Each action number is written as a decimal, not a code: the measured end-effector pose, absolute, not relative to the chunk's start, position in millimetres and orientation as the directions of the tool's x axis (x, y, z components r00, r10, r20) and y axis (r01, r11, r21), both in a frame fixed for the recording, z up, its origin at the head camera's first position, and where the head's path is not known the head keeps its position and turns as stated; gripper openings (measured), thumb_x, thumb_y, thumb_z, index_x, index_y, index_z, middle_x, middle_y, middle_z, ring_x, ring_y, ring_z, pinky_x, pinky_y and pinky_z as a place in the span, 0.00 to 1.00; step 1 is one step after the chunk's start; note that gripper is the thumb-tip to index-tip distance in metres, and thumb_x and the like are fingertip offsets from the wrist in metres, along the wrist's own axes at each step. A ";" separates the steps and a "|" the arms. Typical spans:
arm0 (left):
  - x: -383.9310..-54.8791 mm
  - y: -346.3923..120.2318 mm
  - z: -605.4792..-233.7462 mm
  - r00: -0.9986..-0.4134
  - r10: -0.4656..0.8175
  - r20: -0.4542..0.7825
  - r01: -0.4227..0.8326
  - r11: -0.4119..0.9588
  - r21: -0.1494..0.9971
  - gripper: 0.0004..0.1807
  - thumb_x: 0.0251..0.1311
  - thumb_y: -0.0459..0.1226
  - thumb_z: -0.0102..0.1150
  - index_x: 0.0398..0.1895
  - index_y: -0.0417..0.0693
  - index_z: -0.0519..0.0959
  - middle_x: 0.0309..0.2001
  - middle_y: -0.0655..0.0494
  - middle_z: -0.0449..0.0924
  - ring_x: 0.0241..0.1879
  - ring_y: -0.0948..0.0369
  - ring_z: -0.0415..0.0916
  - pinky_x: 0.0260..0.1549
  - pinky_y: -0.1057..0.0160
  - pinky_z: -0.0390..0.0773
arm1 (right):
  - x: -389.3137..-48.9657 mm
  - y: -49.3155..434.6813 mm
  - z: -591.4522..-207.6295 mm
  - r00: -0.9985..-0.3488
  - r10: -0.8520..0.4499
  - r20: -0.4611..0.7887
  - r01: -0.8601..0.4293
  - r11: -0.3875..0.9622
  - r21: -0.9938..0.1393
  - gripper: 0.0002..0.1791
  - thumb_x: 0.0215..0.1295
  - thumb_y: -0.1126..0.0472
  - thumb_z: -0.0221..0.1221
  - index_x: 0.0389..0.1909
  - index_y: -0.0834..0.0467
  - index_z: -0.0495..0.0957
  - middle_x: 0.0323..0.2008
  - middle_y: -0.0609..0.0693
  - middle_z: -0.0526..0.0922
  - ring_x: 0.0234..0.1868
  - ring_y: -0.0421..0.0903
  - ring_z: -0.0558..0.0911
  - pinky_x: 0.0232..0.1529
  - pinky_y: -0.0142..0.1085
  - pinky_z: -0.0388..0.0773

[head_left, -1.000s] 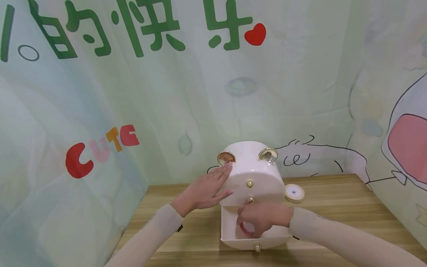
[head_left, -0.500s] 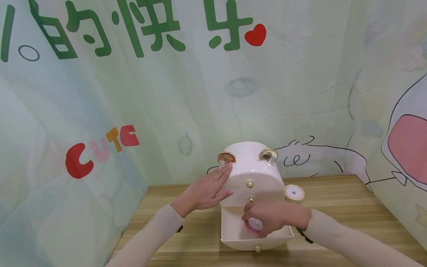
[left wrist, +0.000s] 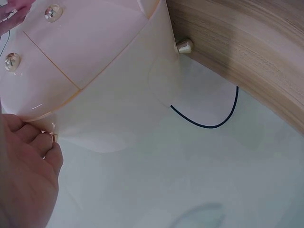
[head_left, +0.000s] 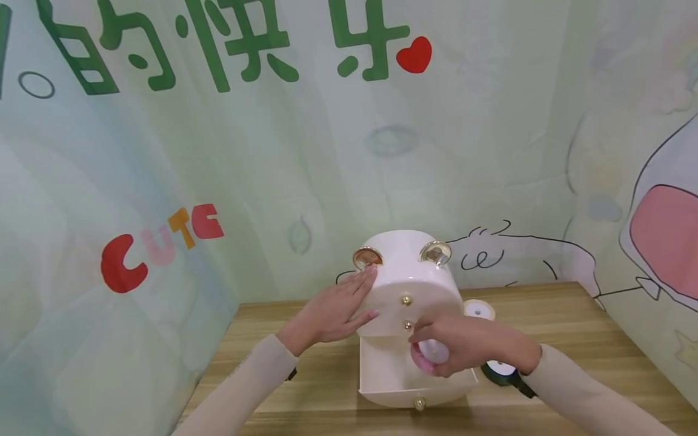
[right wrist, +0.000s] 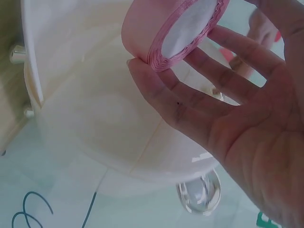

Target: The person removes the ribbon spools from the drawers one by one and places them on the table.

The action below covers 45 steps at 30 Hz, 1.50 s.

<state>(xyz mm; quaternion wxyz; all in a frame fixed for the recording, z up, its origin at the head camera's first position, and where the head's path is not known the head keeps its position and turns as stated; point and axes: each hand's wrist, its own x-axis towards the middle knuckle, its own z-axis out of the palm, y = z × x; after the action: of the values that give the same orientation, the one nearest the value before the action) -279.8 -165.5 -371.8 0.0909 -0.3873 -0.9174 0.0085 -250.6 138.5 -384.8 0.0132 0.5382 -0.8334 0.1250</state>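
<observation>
My right hand point(head_left: 463, 344) pinches a roll of pink ribbon point(right wrist: 156, 28) with a white centre, above an open bottom drawer point(head_left: 382, 366). The drawer belongs to a white rounded storage box point(head_left: 415, 271) with gold knobs and two shiny gold-rimmed ears. Straight fingers of my left hand point(head_left: 332, 312) rest against the box's left side, their tips near the left ear point(head_left: 367, 257). In the left wrist view the fingertips touch the box's edge. Part of the drawer's inside is hidden behind my right hand and the roll.
On the wooden table point(head_left: 567, 339), a cream-edged ribbon roll point(head_left: 480, 309) lies right of the box. Nearer, a dark green-rimmed roll point(head_left: 498, 366) is partly covered by my right wrist. A printed curtain point(head_left: 327, 181) hangs behind the table.
My right hand has lifted the pink ribbon roll up and to the right from inside the drawer. The dark green-rimmed roll has come into view. My left hand stays on the box.
</observation>
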 end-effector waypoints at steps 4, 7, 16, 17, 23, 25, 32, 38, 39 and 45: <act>-280.1 -166.4 -373.3 -0.678 0.717 0.164 0.713 0.695 -0.095 0.43 0.82 0.56 0.42 0.85 0.37 0.46 0.86 0.44 0.47 0.85 0.52 0.50 0.83 0.53 0.58 | -249.4 151.5 -380.3 -0.486 -0.857 0.169 -0.866 0.447 -0.224 0.25 0.52 0.57 0.77 0.53 0.54 0.87 0.50 0.44 0.86 0.47 0.37 0.83 0.49 0.32 0.85; -280.3 -166.8 -374.1 -0.674 0.719 0.168 0.713 0.693 -0.107 0.43 0.82 0.56 0.42 0.85 0.36 0.46 0.86 0.44 0.47 0.85 0.52 0.51 0.83 0.53 0.58 | -249.3 161.9 -377.2 -0.545 -0.821 0.169 -0.831 0.501 -0.243 0.26 0.52 0.57 0.77 0.55 0.53 0.87 0.52 0.45 0.84 0.47 0.38 0.82 0.49 0.34 0.85; -281.3 -166.3 -374.0 -0.673 0.721 0.165 0.716 0.691 -0.095 0.43 0.82 0.56 0.41 0.85 0.37 0.45 0.86 0.44 0.46 0.85 0.52 0.50 0.83 0.53 0.57 | -250.9 195.3 -375.6 -0.670 -0.730 0.136 -0.708 0.574 -0.413 0.29 0.58 0.53 0.76 0.61 0.55 0.84 0.61 0.54 0.82 0.48 0.45 0.79 0.39 0.33 0.84; -281.0 -166.1 -374.0 -0.673 0.721 0.164 0.717 0.691 -0.094 0.43 0.82 0.56 0.41 0.85 0.37 0.45 0.86 0.44 0.46 0.85 0.52 0.50 0.83 0.53 0.57 | -251.0 199.1 -375.9 -0.685 -0.717 0.132 -0.691 0.581 -0.430 0.29 0.58 0.52 0.76 0.61 0.55 0.83 0.63 0.55 0.82 0.49 0.45 0.80 0.39 0.33 0.84; -280.5 -165.2 -375.2 -0.675 0.719 0.163 0.717 0.692 -0.080 0.43 0.82 0.56 0.41 0.85 0.37 0.45 0.86 0.44 0.46 0.85 0.52 0.50 0.83 0.53 0.58 | -253.1 222.7 -379.3 -0.733 -0.661 0.162 -0.643 0.594 -0.483 0.31 0.56 0.51 0.78 0.60 0.56 0.83 0.61 0.59 0.82 0.51 0.49 0.81 0.36 0.32 0.85; -280.4 -165.1 -375.3 -0.677 0.717 0.163 0.717 0.693 -0.073 0.43 0.82 0.55 0.41 0.85 0.37 0.44 0.86 0.44 0.46 0.85 0.52 0.50 0.83 0.53 0.58 | -255.2 231.1 -382.6 -0.732 -0.651 0.199 -0.657 0.598 -0.460 0.30 0.55 0.52 0.78 0.59 0.57 0.84 0.59 0.58 0.84 0.49 0.48 0.81 0.35 0.31 0.85; -280.8 -165.8 -373.8 -0.678 0.714 0.173 0.714 0.696 -0.077 0.43 0.82 0.54 0.42 0.85 0.37 0.45 0.86 0.43 0.47 0.85 0.52 0.51 0.83 0.52 0.59 | -270.3 259.9 -398.8 -0.781 -0.574 0.246 -0.620 0.666 -0.413 0.32 0.52 0.53 0.80 0.58 0.58 0.84 0.55 0.56 0.86 0.49 0.49 0.83 0.41 0.37 0.87; -280.9 -165.9 -373.7 -0.674 0.719 0.172 0.717 0.692 -0.085 0.43 0.82 0.54 0.42 0.85 0.36 0.46 0.86 0.43 0.47 0.85 0.52 0.51 0.83 0.52 0.58 | -278.4 282.4 -419.8 -0.856 -0.487 0.174 -0.510 0.741 -0.437 0.32 0.54 0.54 0.79 0.59 0.59 0.83 0.55 0.56 0.86 0.50 0.50 0.82 0.44 0.47 0.87; -280.9 -165.8 -373.8 -0.673 0.719 0.173 0.717 0.692 -0.086 0.43 0.82 0.54 0.42 0.85 0.36 0.45 0.86 0.43 0.47 0.85 0.52 0.50 0.83 0.52 0.58 | -278.8 285.7 -423.3 -0.857 -0.483 0.178 -0.510 0.750 -0.421 0.31 0.54 0.54 0.78 0.59 0.60 0.84 0.54 0.57 0.87 0.49 0.51 0.82 0.44 0.46 0.86; -280.1 -165.6 -373.1 -0.674 0.717 0.177 0.716 0.693 -0.079 0.43 0.82 0.54 0.42 0.85 0.36 0.46 0.86 0.43 0.47 0.85 0.52 0.50 0.83 0.52 0.58 | -276.9 301.0 -441.3 -0.867 -0.459 0.194 -0.498 0.784 -0.371 0.33 0.51 0.52 0.79 0.57 0.62 0.85 0.51 0.54 0.88 0.47 0.47 0.83 0.42 0.37 0.82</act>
<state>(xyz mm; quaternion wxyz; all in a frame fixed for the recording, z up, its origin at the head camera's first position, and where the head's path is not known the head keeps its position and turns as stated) -280.1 -165.6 -373.1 0.0973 -0.3917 -0.9149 0.0015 -276.9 301.0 -441.3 0.0464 0.2536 -0.9433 0.2090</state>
